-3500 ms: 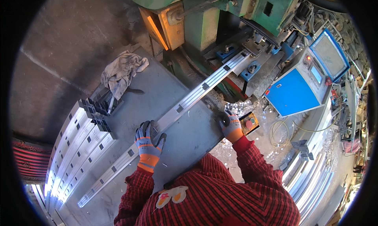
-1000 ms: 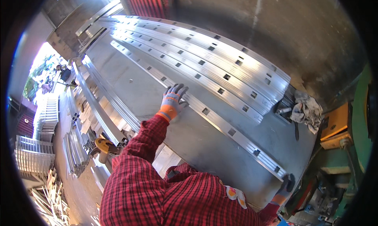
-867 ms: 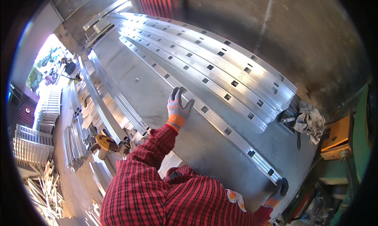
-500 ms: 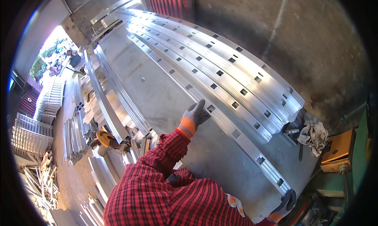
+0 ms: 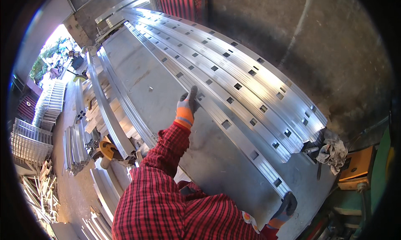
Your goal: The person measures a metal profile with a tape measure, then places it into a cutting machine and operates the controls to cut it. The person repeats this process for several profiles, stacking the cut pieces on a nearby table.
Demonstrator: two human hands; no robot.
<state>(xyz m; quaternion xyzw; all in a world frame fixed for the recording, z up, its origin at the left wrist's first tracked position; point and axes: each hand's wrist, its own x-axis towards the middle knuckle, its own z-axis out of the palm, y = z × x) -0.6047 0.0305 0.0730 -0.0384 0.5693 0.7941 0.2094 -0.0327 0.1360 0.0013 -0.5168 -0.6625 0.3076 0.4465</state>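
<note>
A long silver aluminium profile [image 5: 239,137] with square holes lies at a slant over the grey metal table top. My left hand [image 5: 189,101], in a grey and orange glove, grips the profile's near edge partway along, with part of the grip hidden from me. At the near right end, my right hand [image 5: 287,207], gloved alike, is closed around the profile's tip. Beyond it, several similar punched profiles [image 5: 250,108] lie side by side, a gap separating them from the held one near their right ends.
A crumpled rag [image 5: 333,152] lies by the right ends of the profiles, near an orange box [image 5: 355,167]. More bars [image 5: 107,106] run along the table's left side. A yellow power tool [image 5: 109,150] sits lower left. Ladder-like frames [image 5: 33,137] and scrap strips [image 5: 39,190] are farther left.
Both hands have moved left with the profile, whose right end has swung away from the table's right edge. Its far end now reaches farther toward the upper left.
</note>
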